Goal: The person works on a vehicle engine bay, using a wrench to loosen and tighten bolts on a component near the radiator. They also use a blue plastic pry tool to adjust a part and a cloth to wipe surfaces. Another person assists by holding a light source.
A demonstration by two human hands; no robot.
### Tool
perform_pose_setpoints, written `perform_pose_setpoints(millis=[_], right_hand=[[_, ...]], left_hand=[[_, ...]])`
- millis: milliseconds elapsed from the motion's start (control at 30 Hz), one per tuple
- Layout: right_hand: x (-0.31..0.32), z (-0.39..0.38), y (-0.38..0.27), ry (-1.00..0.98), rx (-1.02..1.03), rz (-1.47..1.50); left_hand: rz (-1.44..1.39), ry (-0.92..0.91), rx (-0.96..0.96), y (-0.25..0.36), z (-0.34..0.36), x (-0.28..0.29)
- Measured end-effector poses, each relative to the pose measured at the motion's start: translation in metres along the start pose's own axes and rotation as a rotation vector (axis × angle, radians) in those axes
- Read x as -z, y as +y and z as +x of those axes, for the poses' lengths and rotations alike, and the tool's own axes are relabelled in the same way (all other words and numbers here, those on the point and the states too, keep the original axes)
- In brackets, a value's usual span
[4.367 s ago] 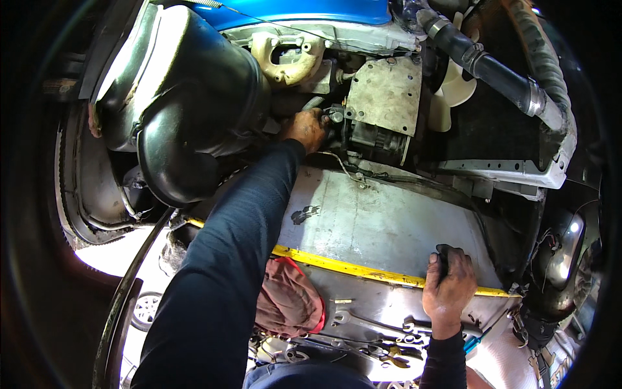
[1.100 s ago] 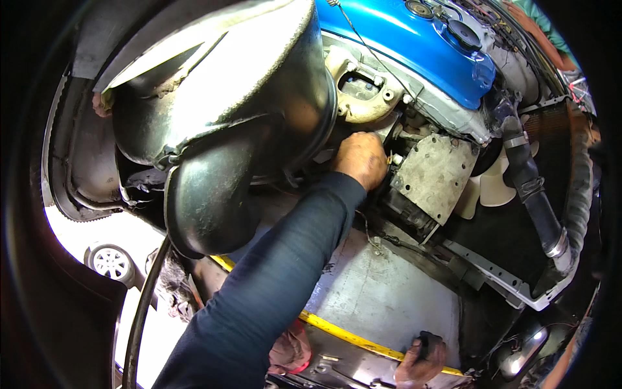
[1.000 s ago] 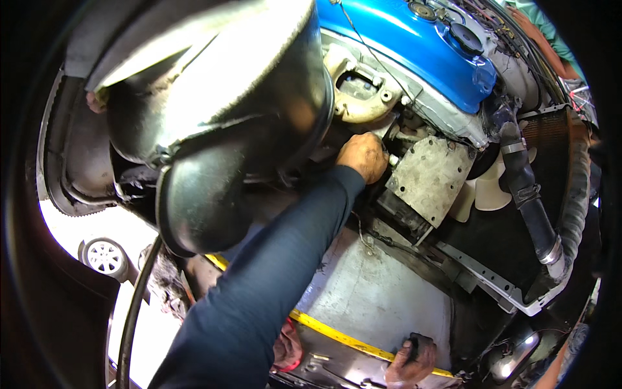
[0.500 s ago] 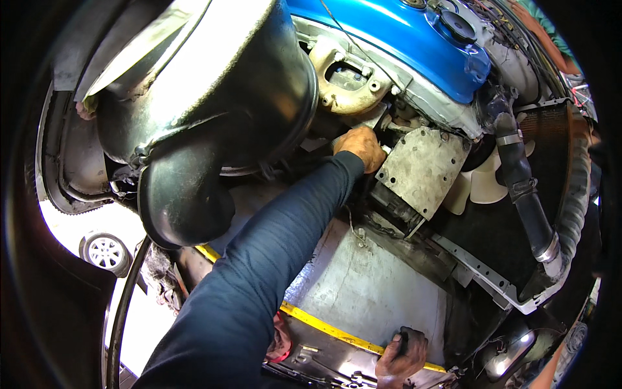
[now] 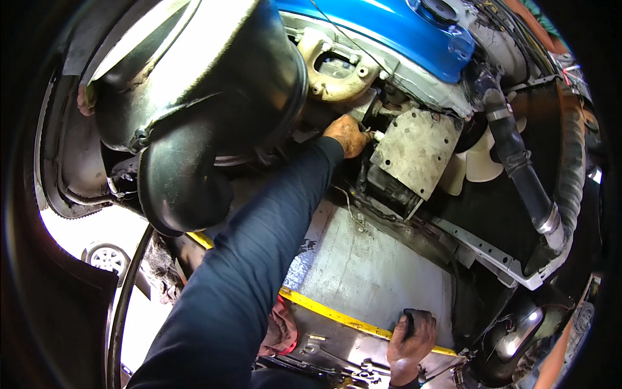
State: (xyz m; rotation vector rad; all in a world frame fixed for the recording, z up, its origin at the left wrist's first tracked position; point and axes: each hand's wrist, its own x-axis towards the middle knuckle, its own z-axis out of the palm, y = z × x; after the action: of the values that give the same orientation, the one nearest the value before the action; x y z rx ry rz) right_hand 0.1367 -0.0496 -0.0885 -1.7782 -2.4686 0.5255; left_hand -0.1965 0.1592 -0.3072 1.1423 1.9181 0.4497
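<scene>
My left hand reaches into an engine bay, its fingers curled and pinched beside a small white fitting at the left edge of a flat metal plate with holes. What the fingertips hold is hidden. Above this hand is a pale, rust-stained metal flange with a wide opening. Lower right, my right hand rests on the yellow edge of a pale panel. Its fingers bend round something dark, too unclear to name.
A large black duct fills the left. A blue engine cover lies at the top. To the right are pale fan blades, a black hose and a metal bracket. Tools and a reddish cloth lie below the panel.
The whole view has shifted, so the engine parts sit higher in the picture. My left hand stays by the white fitting, its fingers a little more visible. My right hand remains on the yellow edge.
</scene>
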Motion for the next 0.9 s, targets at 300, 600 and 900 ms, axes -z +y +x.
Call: perform_pose_setpoints(millis=[300,600,900], right_hand=[[-0.087,0.170,-0.059,-0.165,0.253,0.411],[-0.198,0.228,-0.054,-0.219,-0.039,0.428],[-0.218,0.232,-0.043,-0.383,-0.232,0.304]], left_hand=[[0.305,-0.007,-0.137,0.014,-0.009,0.015],[-0.033,-0.038,0.226,0.052,-0.025,0.037],[0.669,-0.349,-0.287,0.039,-0.014,0.029]])
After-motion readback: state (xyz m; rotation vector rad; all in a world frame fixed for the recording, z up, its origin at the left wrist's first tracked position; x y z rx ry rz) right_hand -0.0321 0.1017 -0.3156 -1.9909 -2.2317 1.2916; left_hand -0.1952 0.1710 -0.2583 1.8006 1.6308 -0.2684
